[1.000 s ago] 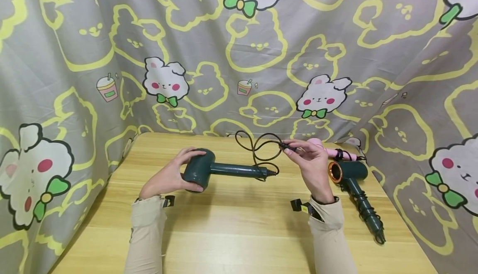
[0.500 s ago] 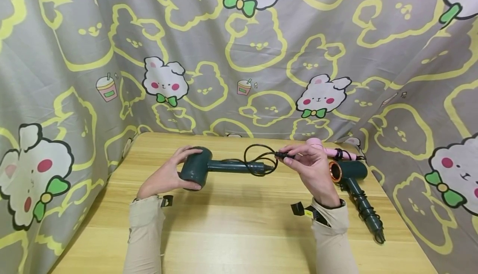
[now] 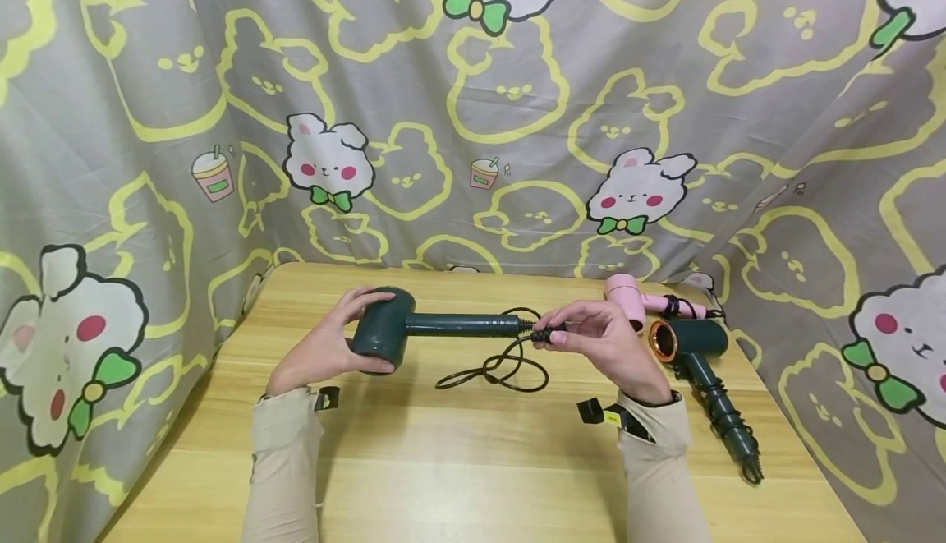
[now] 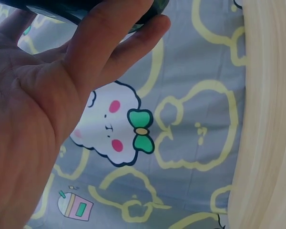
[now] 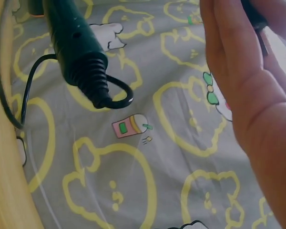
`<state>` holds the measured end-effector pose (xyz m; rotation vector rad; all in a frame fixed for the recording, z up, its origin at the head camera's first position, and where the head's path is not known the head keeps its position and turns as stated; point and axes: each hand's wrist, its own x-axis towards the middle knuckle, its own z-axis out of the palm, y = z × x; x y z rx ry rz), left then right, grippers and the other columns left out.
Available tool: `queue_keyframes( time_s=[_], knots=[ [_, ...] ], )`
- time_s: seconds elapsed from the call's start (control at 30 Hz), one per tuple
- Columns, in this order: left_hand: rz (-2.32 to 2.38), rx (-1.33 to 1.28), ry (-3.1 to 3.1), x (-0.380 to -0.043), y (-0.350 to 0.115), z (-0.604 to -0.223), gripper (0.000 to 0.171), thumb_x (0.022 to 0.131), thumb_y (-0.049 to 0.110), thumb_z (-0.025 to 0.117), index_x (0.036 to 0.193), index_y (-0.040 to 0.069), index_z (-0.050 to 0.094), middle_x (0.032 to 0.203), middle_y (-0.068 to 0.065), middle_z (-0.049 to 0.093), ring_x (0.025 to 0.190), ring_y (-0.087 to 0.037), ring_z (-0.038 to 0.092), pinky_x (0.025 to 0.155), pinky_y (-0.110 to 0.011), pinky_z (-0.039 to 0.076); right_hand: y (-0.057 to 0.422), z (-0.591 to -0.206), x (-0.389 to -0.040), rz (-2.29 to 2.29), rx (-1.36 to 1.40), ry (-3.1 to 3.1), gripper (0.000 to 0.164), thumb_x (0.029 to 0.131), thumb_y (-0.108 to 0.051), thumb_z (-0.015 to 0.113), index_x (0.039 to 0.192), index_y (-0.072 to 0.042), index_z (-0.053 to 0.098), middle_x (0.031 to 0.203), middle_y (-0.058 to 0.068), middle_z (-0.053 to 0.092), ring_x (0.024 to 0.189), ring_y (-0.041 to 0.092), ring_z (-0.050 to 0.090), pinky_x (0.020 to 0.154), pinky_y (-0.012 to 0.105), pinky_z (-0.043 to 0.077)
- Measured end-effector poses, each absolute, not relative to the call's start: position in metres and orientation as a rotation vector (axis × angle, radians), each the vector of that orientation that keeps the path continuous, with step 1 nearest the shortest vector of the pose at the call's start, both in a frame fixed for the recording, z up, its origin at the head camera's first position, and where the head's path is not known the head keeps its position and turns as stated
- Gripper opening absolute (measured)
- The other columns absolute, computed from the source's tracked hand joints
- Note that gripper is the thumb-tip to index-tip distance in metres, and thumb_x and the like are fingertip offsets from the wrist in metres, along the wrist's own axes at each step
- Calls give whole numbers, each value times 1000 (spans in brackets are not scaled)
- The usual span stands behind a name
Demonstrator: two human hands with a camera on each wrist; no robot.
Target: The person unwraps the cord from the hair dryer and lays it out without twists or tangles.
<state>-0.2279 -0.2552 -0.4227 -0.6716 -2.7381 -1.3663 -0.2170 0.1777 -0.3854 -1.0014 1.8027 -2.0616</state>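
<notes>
In the head view my left hand (image 3: 321,348) grips the barrel of a dark green hair dryer (image 3: 386,331), thumb below and fingers over the top. Its handle points right, held above the table. My right hand (image 3: 599,342) pinches the plug end (image 3: 550,334) of the dryer's black cord, close to the handle's tip. The cord (image 3: 510,379) hangs in loose loops under the handle. In the right wrist view the handle's ribbed cord guard (image 5: 93,86) shows with the cord curving out of it. The left wrist view catches only the underside of the dryer (image 4: 52,7) above my palm.
On the wooden table (image 3: 443,461), to the right, lies a second dark green hair dryer (image 3: 709,379) with a copper-coloured ring and its cord wound round the handle. A pink hair dryer (image 3: 625,295) lies behind it. A patterned curtain (image 3: 414,75) surrounds the table's back and sides.
My right hand has moved down and left, bringing the plug end near the handle's tip. The cord loops have swung from above the handle to below it. The held dryer has shifted slightly left and up.
</notes>
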Motion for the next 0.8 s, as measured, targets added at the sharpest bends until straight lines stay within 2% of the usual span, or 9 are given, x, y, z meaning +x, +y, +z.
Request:
queue_keyframes(
  time_s=[0.13, 0.2, 0.47, 0.67, 0.8],
  knots=[
    [-1358, -669, -2736, -228, -255, -422, 97, 66, 39, 99, 149, 40, 48, 165, -8, 26, 141, -50, 45, 98, -61, 51, 179, -391, -223, -1937, -923, 1893, 21, 98, 7, 61, 117, 3, 70, 115, 7, 78, 104, 21, 77, 94, 42, 60],
    [-1358, -658, -2735, -228, -255, -422, 97, 66, 39, 99, 149, 40, 48, 165, -6, 26, 142, -49, 44, 98, -60, 51, 179, -393, -225, -1881, -882, 1921, 22, 98, 3, 64, 119, 7, 67, 114, 8, 78, 103, 21, 77, 94, 42, 60],
    [-1344, -611, -2731, -225, -259, -422, 96, 67, 40, 98, 149, 42, 47, 166, -6, 25, 142, -48, 44, 97, -59, 51, 179, -403, -234, -1747, -728, 1957, 24, 95, -4, 71, 116, 6, 65, 105, 9, 80, 100, 31, 78, 96, 42, 59],
    [-1372, -628, -2700, -223, -260, -420, 97, 68, 36, 99, 150, 40, 47, 165, -7, 26, 141, -50, 45, 98, -60, 51, 181, -416, -244, -1715, -639, 2011, 33, 93, -6, 75, 118, 12, 63, 103, 6, 80, 94, 23, 78, 95, 42, 60],
    [-1397, -660, -2671, -224, -259, -418, 97, 67, 35, 99, 149, 40, 48, 163, -3, 29, 140, -48, 46, 95, -55, 52, 185, -425, -252, -1733, -572, 2079, 35, 92, -4, 75, 120, 13, 64, 105, 7, 80, 93, 19, 78, 93, 40, 60]
  ],
)
